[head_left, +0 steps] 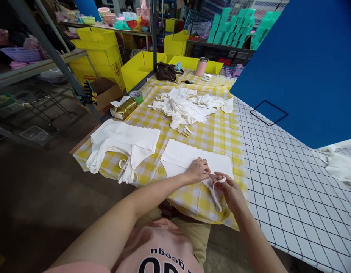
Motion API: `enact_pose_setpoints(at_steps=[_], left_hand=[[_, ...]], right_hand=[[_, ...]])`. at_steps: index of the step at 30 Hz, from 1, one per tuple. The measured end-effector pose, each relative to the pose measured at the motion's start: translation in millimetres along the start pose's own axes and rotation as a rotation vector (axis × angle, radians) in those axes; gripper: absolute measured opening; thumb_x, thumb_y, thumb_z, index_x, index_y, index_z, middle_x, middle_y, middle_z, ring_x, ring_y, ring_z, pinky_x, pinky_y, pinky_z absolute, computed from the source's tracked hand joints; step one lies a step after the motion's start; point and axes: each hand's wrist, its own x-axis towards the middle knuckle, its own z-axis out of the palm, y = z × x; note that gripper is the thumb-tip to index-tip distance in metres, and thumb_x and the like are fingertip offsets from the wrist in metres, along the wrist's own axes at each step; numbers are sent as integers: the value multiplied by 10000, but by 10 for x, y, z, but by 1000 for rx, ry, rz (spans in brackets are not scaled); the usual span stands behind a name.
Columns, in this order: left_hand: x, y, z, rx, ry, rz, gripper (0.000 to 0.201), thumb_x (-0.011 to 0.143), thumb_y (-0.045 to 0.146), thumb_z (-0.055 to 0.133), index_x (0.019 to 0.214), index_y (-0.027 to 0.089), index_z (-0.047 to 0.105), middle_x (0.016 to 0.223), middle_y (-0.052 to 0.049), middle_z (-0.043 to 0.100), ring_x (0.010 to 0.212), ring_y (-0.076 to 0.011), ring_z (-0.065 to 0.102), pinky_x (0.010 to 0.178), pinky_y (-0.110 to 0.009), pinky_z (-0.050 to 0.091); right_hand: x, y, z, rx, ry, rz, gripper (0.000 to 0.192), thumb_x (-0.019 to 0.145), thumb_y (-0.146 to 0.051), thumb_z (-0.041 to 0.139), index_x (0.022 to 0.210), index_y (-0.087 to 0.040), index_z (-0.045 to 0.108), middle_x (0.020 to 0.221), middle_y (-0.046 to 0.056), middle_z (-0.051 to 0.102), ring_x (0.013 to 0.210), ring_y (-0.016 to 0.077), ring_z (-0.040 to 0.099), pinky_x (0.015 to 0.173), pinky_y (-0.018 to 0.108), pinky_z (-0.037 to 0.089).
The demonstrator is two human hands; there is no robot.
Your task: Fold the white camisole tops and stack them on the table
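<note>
A white cloth garment [189,157] lies flat on the yellow checked tablecloth [220,132] in front of me. My left hand [197,170] rests on its near edge, fingers pinching the base of a white strap [216,187]. My right hand [231,191] holds the same strap loop just to the right, near the table's front edge. The strap's end hangs down over the cloth below my right hand.
A stack of folded white garments [124,142] lies at the left. A loose heap of white garments [186,106] sits behind. A gold tissue pack [124,109], tape roll [136,96], brown handbag [166,72] and pink cup [202,66] stand farther back. A blue panel [303,64] rises at right.
</note>
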Motion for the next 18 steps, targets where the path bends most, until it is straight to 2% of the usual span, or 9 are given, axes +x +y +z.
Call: enact_pose_setpoints(at_steps=[3, 6, 9, 13, 16, 18], left_hand=[[7, 7, -26, -6, -33, -21, 185, 752, 161, 536, 841, 172, 698, 913, -36, 595, 915, -185, 490, 873, -302, 396], [26, 6, -34, -3, -78, -44, 253, 777, 134, 469, 862, 178, 704, 929, -36, 590, 917, -180, 489, 895, -303, 388], [45, -4, -28, 0, -111, -60, 293, 800, 136, 427, 872, 182, 708, 937, -39, 585, 914, -180, 488, 902, -305, 385], [56, -12, -19, -5, -128, -84, 289, 796, 137, 431, 868, 172, 708, 937, -45, 582, 934, -190, 480, 913, -310, 381], [69, 3, -32, -25, -148, -105, 293, 786, 118, 426, 870, 169, 702, 957, -49, 575, 981, -202, 470, 936, -319, 372], [77, 19, -65, -32, -164, -110, 284, 777, 117, 432, 869, 168, 696, 973, -52, 570, 1004, -207, 471, 953, -330, 366]], right_hand=[[-232, -56, -7, 285, -81, 182, 420, 548, -338, 749, 921, -184, 634, 676, 11, 635, 685, 165, 582, 667, 282, 454], [-510, -74, -35, 296, -65, 175, 483, 606, -401, 731, 1025, -190, 612, 619, -10, 587, 656, 157, 557, 616, 267, 441], [-801, 32, -73, 114, 82, 78, 521, 678, -489, 666, 1092, -184, 579, 613, -14, 572, 643, 155, 536, 598, 260, 432], [-1120, 350, -59, -7, 268, 5, 551, 663, -525, 657, 1082, -181, 555, 668, 5, 624, 743, 192, 592, 742, 307, 460], [-1291, 616, 16, 27, 340, 13, 573, 652, -506, 664, 1104, -179, 533, 856, 58, 674, 890, 230, 606, 811, 329, 457], [-1383, 772, 74, 57, 393, 10, 574, 647, -491, 664, 1112, -184, 528, 1047, 91, 646, 1003, 246, 575, 840, 326, 451]])
